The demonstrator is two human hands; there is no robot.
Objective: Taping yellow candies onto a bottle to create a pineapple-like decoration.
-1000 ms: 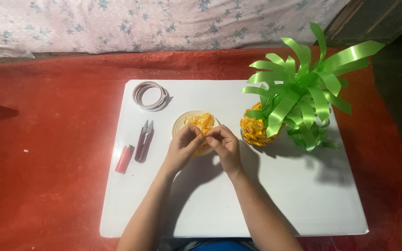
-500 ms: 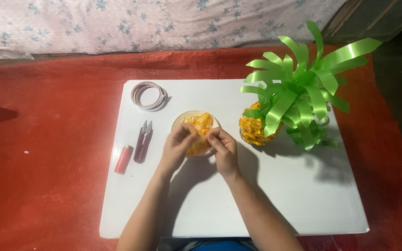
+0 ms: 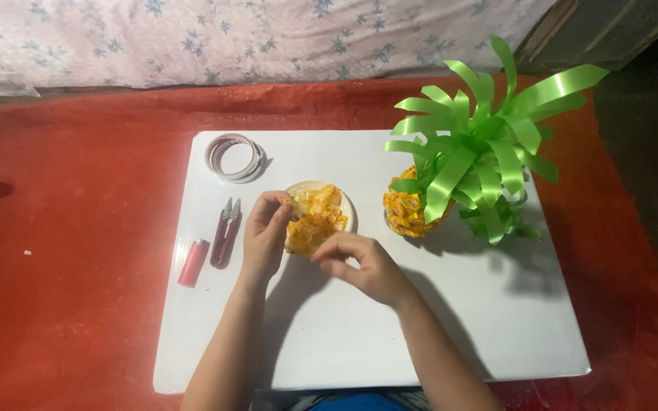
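A small round bowl (image 3: pixel 346 205) heaped with yellow-orange wrapped candies (image 3: pixel 317 217) stands in the middle of a white board (image 3: pixel 329 335). My left hand (image 3: pixel 264 236) rests at the bowl's left side, its fingertips pinching one pale wrapped candy (image 3: pixel 292 207) at the rim. My right hand (image 3: pixel 363 262) hovers just below the bowl with fingers curled together; nothing shows in it. To the right stands a pineapple-shaped craft (image 3: pixel 413 211) of yellow candies topped with bright green ribbon leaves (image 3: pixel 481 144).
On the board's left lie a roll of tape (image 3: pixel 233 157), small dark-handled snips (image 3: pixel 225 232) and a red lighter (image 3: pixel 193 262). The board sits on a red mat (image 3: pixel 62 251). A floral cloth (image 3: pixel 230 38) hangs behind.
My hands have parted. The right hand has drawn back below the bowl, and the left hand has stayed at the bowl's left rim with a candy.
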